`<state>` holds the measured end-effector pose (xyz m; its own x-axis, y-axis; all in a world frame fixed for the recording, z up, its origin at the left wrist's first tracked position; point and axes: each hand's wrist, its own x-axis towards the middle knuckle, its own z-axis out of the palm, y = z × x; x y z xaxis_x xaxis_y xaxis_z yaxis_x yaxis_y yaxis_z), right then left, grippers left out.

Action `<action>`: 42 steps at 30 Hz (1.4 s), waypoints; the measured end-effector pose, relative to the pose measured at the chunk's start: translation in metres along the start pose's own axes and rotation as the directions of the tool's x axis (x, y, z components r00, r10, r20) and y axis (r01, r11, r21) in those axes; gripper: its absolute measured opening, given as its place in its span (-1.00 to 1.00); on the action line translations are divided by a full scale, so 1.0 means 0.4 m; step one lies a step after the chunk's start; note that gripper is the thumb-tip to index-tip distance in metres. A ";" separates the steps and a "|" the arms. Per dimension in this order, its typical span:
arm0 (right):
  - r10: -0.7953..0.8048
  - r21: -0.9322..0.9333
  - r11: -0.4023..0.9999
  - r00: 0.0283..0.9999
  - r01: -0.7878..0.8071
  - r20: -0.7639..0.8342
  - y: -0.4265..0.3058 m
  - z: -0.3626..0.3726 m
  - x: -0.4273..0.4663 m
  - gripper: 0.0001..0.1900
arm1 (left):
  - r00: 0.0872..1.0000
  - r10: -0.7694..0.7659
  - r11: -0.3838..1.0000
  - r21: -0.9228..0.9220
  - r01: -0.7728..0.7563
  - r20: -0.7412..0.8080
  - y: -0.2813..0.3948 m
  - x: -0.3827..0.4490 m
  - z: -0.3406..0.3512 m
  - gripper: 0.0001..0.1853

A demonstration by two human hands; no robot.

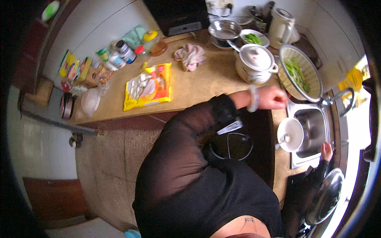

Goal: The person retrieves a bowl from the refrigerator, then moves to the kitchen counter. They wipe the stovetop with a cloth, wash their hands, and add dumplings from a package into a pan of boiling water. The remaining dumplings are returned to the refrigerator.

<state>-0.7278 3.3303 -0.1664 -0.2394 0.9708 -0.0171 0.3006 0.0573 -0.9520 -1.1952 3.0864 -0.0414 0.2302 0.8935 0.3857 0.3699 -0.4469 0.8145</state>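
My left hand, with a pale bangle on its wrist, is curled over the counter's corner beside the colander; nothing shows in it. Green vegetable pieces lie in that colander. My right hand is at the far side of the metal sink, by its rim. Its fingers are blurred, and whether they hold anything is unclear. Between the hands, a white bowl with a spoon in it sits at the sink's near edge. The faucet stands near the colander.
A lidded white pot stands by a plate of greens, a steel bowl and an electric kettle. Leftward lie a crumpled cloth and a yellow food packet. A large lid is at lower right.
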 end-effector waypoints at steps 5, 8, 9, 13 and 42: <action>-0.128 -0.084 0.990 0.977 0.115 -0.170 -0.186 0.151 -0.202 -0.72 | 0.765 -0.604 0.785 -0.334 0.523 -0.222 -0.013 -0.502 -0.125 -0.83; -0.078 0.028 0.997 0.982 0.074 0.171 -0.296 0.306 -0.354 -0.74 | 0.585 -0.707 0.682 -0.162 0.713 -0.397 -0.007 -0.731 -0.179 -0.83; -0.039 0.081 0.996 0.978 0.023 0.206 -0.320 0.390 -0.369 -0.78 | 0.574 -0.703 0.691 -0.214 0.690 -0.420 -0.008 -0.783 -0.195 -0.81; -0.073 -0.046 0.996 0.981 0.082 0.180 -0.383 0.588 -0.492 -0.76 | 0.446 -0.841 0.517 -0.210 0.830 -0.308 -0.015 -0.954 -0.260 -0.77; 0.015 -0.806 0.461 0.911 -0.371 -0.411 -0.205 -0.644 -0.404 -0.60 | 0.111 -0.994 0.104 0.377 0.920 0.001 -0.070 -1.218 0.319 -0.75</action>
<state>-0.4757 3.2286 -0.0069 0.1659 0.9815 0.0954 0.9716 -0.1461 -0.1863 -1.2030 2.6579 -0.3075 -0.3407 0.5436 -0.7671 0.5898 0.7590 0.2759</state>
